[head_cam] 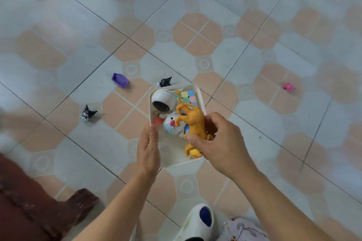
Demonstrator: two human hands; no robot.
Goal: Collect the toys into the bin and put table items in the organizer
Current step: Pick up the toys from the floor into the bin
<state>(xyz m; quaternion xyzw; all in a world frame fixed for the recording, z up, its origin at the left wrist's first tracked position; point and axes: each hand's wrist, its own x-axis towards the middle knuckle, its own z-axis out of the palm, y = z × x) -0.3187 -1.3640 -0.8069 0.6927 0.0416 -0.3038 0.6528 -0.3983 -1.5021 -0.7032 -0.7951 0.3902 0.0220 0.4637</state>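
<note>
Bin (172, 152): white, its left rim gripped by the left hand (148, 146).
Orange toy animal (194, 121): clasped in the right hand (221, 143), over the bin.
Inside bin: pastel cube (189, 96), crocheted white toy (174, 125).
Floor (78, 15): purple toy sofa (119, 80), pink toy (289, 86), well apart.

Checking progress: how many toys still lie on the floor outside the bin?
4: a purple toy sofa, a black figure just beyond the bin, a second black figure at left, and a pink toy far right. The bin may hide others.
</note>
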